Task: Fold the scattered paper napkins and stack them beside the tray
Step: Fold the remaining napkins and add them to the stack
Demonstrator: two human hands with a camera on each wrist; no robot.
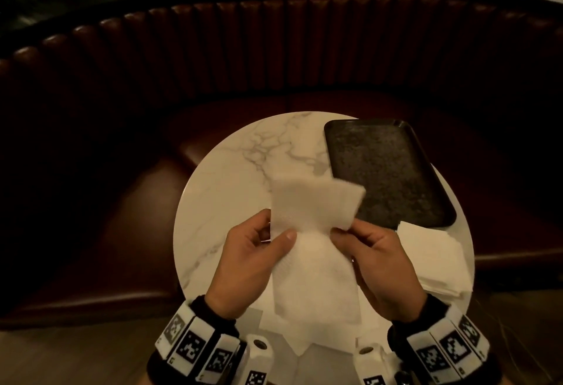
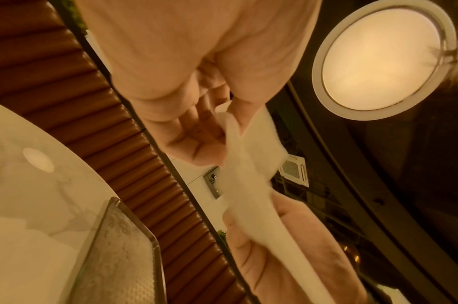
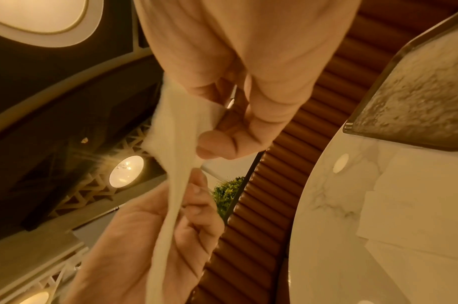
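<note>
Head view: above the round marble worktop (image 1: pixel 219 189), the left hand (image 1: pixel 249 262) and right hand (image 1: pixel 377 259) each pinch one side of a white paper napkin (image 1: pixel 313 232), held up off the surface. A dark tray (image 1: pixel 384 168) lies at the right, with a stack of napkins (image 1: pixel 426 259) just beside its near end.

Left wrist view: the left hand's fingers (image 2: pixel 186 131) curl onto the napkin's edge.

Right wrist view: the right hand's thumb (image 3: pixel 215 142) pinches the napkin.

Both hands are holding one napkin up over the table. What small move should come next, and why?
Probably bring the raised far edge down toward the person to close the fold. The left hand and right hand pinch the napkin mid-air, still unfolded, while a stack already lies beside the tray.
</note>
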